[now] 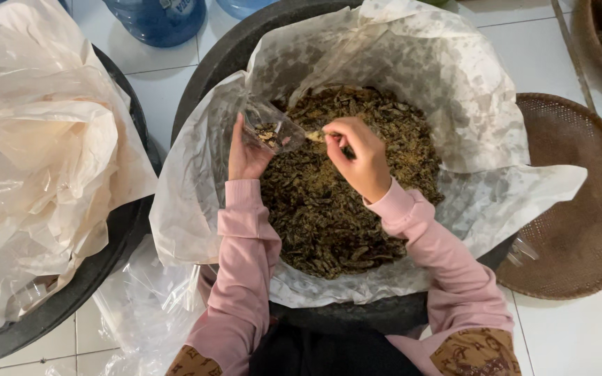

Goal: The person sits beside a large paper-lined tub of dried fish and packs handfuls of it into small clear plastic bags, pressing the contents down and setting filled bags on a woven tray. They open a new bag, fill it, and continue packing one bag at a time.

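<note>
Clear plastic makes up the small bag [267, 127], thin and glossy, with its mouth turned toward the right and a little heap of brown and tan bits lying in its lower part. It hangs tilted above the far left part of the large black tub [207, 66], over the dark mass of dried leaves [336, 202] that fills the tub's middle. These leaves are dark brown to nearly black, crumpled and flaky, with paler tan specks scattered toward the far side.

Left hand [246, 154] is closed on the bag from below and behind, fingers wrapped round its near-left side, the thumb hidden. Right hand [359, 154] sits just beside the bag's mouth, curled almost shut, its fingertips pinching a small pale pinch of the material right at the opening. Both hands are over the leaves, the right nearer the tub's centre, and both wrists wear pink sleeves [245, 271].

White plastic lining [468, 104], mottled and wrinkled, spreads over the tub's rim on all sides. At the left, a second black tub [116, 254] holds crumpled pale plastic sheeting [43, 146]. A round woven tray [580, 202] lies on the white tiled floor [580, 334] against the tub's right edge, and a blue water bottle [158, 19] stands beyond the far left edge.
</note>
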{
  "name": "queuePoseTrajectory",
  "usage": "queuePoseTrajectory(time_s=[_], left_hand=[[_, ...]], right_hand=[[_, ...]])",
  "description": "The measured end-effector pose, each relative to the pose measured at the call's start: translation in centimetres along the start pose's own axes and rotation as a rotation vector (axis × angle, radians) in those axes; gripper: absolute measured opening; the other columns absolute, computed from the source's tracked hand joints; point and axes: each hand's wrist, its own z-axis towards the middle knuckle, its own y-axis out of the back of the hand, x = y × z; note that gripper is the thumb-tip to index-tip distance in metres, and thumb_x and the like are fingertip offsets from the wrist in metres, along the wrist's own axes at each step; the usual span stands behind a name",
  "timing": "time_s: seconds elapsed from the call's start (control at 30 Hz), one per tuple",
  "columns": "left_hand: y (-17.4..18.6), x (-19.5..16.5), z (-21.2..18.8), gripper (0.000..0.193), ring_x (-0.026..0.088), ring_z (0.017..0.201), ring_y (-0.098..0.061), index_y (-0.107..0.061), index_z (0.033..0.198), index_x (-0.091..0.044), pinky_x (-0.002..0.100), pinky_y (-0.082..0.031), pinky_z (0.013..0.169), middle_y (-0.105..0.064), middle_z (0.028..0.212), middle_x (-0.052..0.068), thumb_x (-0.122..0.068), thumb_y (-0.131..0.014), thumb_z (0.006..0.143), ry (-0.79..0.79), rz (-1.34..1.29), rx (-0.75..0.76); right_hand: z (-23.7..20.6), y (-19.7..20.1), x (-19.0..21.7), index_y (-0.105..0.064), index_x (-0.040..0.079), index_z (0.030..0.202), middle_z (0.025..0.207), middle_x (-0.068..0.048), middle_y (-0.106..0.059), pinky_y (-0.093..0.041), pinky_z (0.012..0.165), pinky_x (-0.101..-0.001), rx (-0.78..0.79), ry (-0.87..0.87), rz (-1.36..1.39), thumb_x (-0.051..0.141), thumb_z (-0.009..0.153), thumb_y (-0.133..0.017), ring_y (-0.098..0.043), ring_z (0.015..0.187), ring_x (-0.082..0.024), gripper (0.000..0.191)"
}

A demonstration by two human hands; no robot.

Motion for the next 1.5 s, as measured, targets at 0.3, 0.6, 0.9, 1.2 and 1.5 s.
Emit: queuePoseTrajectory(time_s=[0.3,0.6,0.9,1.2,1.5], left_hand=[[-1.6,4.0,-0.1,0.045,0.028,0.120,-0.066,-0.061,0.132,-0.007,0.054,-0.054,0.104,-0.069,0.130,0.010,-0.039,-0.065,0.101,0.171,0.118,0.098],[-2.9,7.0,-0.5,0.037,0.026,0.109,-0.071,-0.063,0.126,-0.006,0.046,-0.059,0.096,-0.073,0.121,0.011,-0.027,-0.072,0.097,0.223,0.227,0.072],[-2.9,8.1,-0.8,0.029,0.021,0.092,-0.070,-0.065,0.118,-0.006,0.036,-0.063,0.076,-0.071,0.110,0.010,-0.024,-0.076,0.098,0.206,0.265,0.055],[-3.4,8.9,-1.3,0.038,0.024,0.100,-0.071,-0.062,0.124,-0.003,0.037,-0.063,0.085,-0.071,0.116,0.012,-0.025,-0.073,0.095,0.204,0.287,0.001],[-2.8,8.1,-1.2,0.032,0.024,0.098,-0.071,-0.063,0.120,-0.004,0.038,-0.063,0.085,-0.071,0.112,0.010,-0.021,-0.074,0.096,0.170,0.324,-0.037]], right_hand=[[-4.9,0.2,0.6,-0.070,-0.004,0.126,0.123,-0.016,-0.072,-0.065,0.082,-0.0329,0.071,0.258,-0.453,-0.003,0.091,-0.070,-0.075,0.103,-0.027,0.034],[-6.6,2.1,-1.9,-0.066,-0.006,0.129,0.125,-0.019,-0.070,-0.066,0.081,-0.0305,-0.010,0.350,-0.696,-0.007,0.092,-0.069,-0.076,0.109,-0.030,0.037],[-6.8,1.1,-2.7,-0.067,-0.005,0.127,0.122,-0.018,-0.072,-0.065,0.080,-0.0311,-0.056,0.233,-0.760,-0.003,0.095,-0.072,-0.077,0.105,-0.029,0.033],[-8.2,-0.3,-5.2,-0.067,-0.003,0.130,0.112,-0.018,-0.069,-0.063,0.078,-0.0296,0.008,0.143,-0.852,0.000,0.093,-0.075,-0.073,0.101,-0.026,0.037],[-9.1,-2.2,-4.9,-0.052,-0.012,0.140,0.129,-0.020,-0.058,-0.064,0.089,-0.0294,0.080,0.080,-0.880,-0.002,0.087,-0.069,-0.067,0.116,-0.031,0.057]])
